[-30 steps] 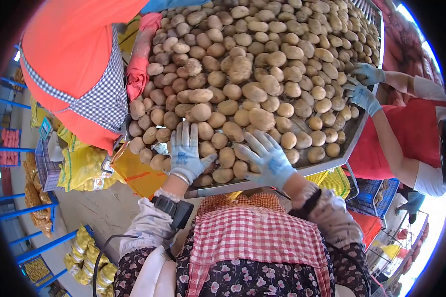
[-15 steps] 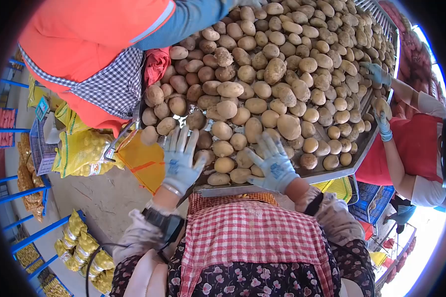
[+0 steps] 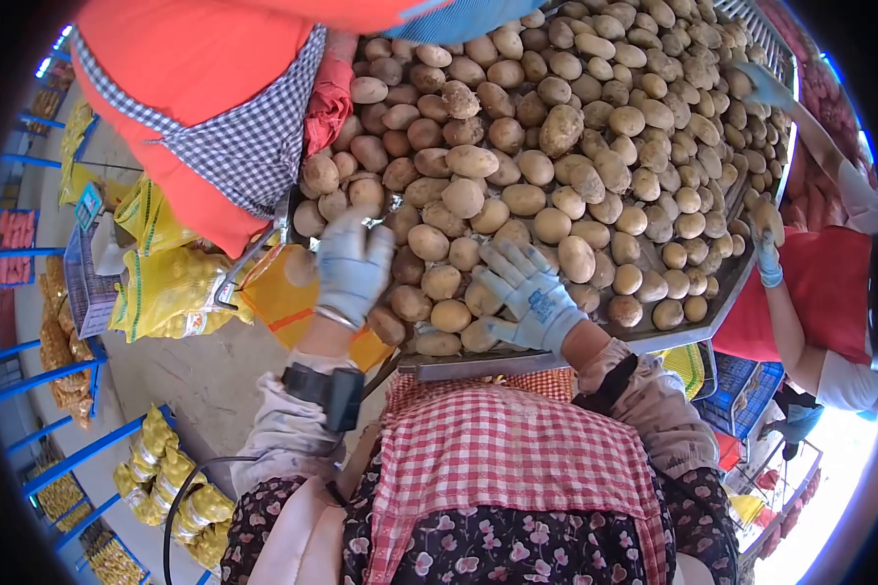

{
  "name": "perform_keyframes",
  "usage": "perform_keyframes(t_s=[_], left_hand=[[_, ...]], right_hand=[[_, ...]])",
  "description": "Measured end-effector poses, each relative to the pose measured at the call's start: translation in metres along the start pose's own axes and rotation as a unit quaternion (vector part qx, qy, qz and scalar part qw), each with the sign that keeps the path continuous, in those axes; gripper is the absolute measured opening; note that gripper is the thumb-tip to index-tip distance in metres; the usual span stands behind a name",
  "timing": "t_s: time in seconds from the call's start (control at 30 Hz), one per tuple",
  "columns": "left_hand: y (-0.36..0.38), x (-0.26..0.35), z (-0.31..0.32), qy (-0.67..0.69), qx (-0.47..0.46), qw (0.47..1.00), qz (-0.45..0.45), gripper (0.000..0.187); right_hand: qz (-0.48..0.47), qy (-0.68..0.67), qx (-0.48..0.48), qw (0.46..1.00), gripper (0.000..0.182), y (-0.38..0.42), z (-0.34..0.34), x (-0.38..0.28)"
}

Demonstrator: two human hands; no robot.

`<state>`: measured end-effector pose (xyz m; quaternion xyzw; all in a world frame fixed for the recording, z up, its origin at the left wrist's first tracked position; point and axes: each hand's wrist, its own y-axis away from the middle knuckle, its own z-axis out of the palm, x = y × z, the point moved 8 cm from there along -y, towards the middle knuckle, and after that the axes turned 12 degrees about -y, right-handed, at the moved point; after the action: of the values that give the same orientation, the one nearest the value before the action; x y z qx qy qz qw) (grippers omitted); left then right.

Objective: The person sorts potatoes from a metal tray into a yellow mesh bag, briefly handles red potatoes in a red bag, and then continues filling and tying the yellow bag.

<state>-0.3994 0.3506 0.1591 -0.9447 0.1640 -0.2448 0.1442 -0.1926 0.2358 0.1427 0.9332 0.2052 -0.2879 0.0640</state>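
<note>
Potatoes (image 3: 560, 130), some soil-stained, lie spread over a metal sorting table (image 3: 488, 364). My left hand (image 3: 353, 268), in a pale blue work glove, is over the potatoes at the table's left corner. Its fingers are smeared by motion, so their grip does not show. My right hand (image 3: 532, 300), gloved alike, lies palm down on potatoes near the front edge with its fingers stretched out. A yellow-orange mesh bag (image 3: 281, 297) hangs below the left corner, beside my left hand.
At the upper left stands a person in an orange top (image 3: 205, 88). Another in a red apron (image 3: 795, 292) works at the right, a gloved hand (image 3: 768, 258) holding a potato. Filled yellow sacks (image 3: 180, 292), blue rails (image 3: 44, 380) and blue crates (image 3: 737, 395) stand around the table.
My left hand has gone from lying flat with spread fingers to moving, blurred, over the corner potatoes. My right hand still rests on potatoes. The whole view has shifted slightly.
</note>
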Motion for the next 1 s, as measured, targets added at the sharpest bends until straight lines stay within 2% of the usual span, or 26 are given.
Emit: perform_keyframes(t_s=[0.03, 0.07, 0.13, 0.2, 0.3, 0.33, 0.37, 0.4, 0.43, 0.47, 0.5, 0.53, 0.57, 0.6, 0.63, 0.67, 0.73, 0.77, 0.8, 0.83, 0.87, 0.93, 1.0], left_hand=[[0.008, 0.02, 0.012, -0.129, -0.093, 0.987, 0.038, 0.036], [0.017, 0.028, 0.024, -0.254, -0.185, 0.946, 0.075, 0.041], [0.035, 0.014, 0.041, -0.243, -0.213, 0.945, 0.052, 0.046], [0.033, 0.017, 0.043, -0.227, -0.243, 0.943, 0.029, 0.051], [0.016, 0.015, 0.064, -0.158, -0.412, 0.896, -0.047, 0.056], [0.02, 0.012, 0.064, -0.157, -0.411, 0.897, -0.047, 0.056], [0.018, 0.015, 0.056, -0.085, -0.351, 0.931, -0.051, 0.052], [0.014, 0.017, 0.048, -0.013, -0.288, 0.956, -0.052, 0.051], [0.023, 0.013, 0.059, 0.174, -0.333, 0.913, -0.158, 0.047], [0.017, 0.044, 0.04, 0.272, -0.332, 0.891, -0.149, 0.046], [0.01, 0.081, 0.036, 0.336, -0.265, 0.903, -0.03, 0.048], [0.005, 0.108, 0.024, 0.392, -0.191, 0.895, 0.092, 0.05], [-0.004, 0.106, 0.026, 0.39, -0.187, 0.897, 0.094, 0.05], [-0.018, 0.105, 0.02, 0.246, -0.111, 0.951, 0.154, 0.054], [-0.025, 0.107, 0.014, 0.093, -0.031, 0.973, 0.21, 0.058], [-0.016, 0.094, 0.023, 0.091, -0.032, 0.973, 0.211, 0.058], [0.007, 0.042, 0.052, -0.114, -0.057, 0.982, 0.14, 0.055], [0.017, 0.041, 0.041, -0.038, -0.067, 0.985, 0.153, 0.047], [0.015, 0.029, 0.035, -0.039, -0.07, 0.985, 0.154, 0.047], [0.017, 0.01, 0.044, -0.022, -0.175, 0.976, 0.124, 0.043], [0.021, -0.004, 0.054, -0.004, -0.277, 0.956, 0.092, 0.039], [-0.026, 0.001, 0.023, -0.181, -0.13, 0.966, 0.129, 0.038], [-0.063, -0.007, 0.03, -0.365, -0.059, 0.916, 0.158, 0.04]], right_hand=[[0.001, -0.02, 0.023, 1.0, 0.056, -0.002, -0.007, 0.0], [0.001, -0.022, 0.025, 0.999, 0.056, 0.001, -0.009, 0.004], [0.034, 0.001, 0.083, 0.996, 0.051, 0.02, -0.02, 0.019], [0.029, 0.031, 0.08, 0.996, 0.048, 0.03, -0.017, 0.015], [0.045, 0.051, 0.068, 0.995, 0.047, 0.032, -0.018, 0.016], [0.04, -0.009, 0.078, 0.996, 0.05, 0.031, -0.018, 0.024], [0.032, -0.068, 0.089, 0.993, 0.054, 0.024, -0.025, 0.024], [0.032, -0.067, 0.092, 0.993, 0.054, 0.02, -0.03, 0.019], [0.072, -0.246, 0.166, 0.952, 0.055, 0.018, -0.041, 0.022], [0.109, -0.418, 0.231, 0.872, 0.058, 0.016, -0.046, 0.024], [0.127, -0.548, 0.229, 0.794, 0.057, 0.008, -0.038, 0.026], [0.123, -0.549, 0.229, 0.794, 0.057, 0.001, -0.043, 0.025], [0.173, -0.646, 0.178, 0.722, 0.054, -0.007, -0.035, 0.027], [0.22, -0.729, 0.122, 0.636, 0.05, -0.012, -0.027, 0.021], [0.221, -0.717, 0.148, 0.644, 0.038, -0.013, -0.041, 0.017], [0.219, -0.718, 0.148, 0.643, 0.038, -0.01, -0.043, 0.02], [0.332, -0.554, 0.2, 0.737, 0.026, 0.016, -0.056, 0.056], [0.328, -0.555, 0.199, 0.738, 0.026, 0.023, -0.053, 0.068], [0.311, -0.486, 0.236, 0.782, 0.024, 0.036, -0.052, 0.079], [0.293, -0.412, 0.27, 0.819, 0.022, 0.044, -0.051, 0.085], [0.295, -0.413, 0.27, 0.818, 0.022, 0.042, -0.047, 0.086], [0.291, -0.284, 0.262, 0.875, 0.021, 0.035, -0.046, 0.082], [0.282, -0.292, 0.289, 0.867, 0.019, 0.032, -0.04, 0.09]])
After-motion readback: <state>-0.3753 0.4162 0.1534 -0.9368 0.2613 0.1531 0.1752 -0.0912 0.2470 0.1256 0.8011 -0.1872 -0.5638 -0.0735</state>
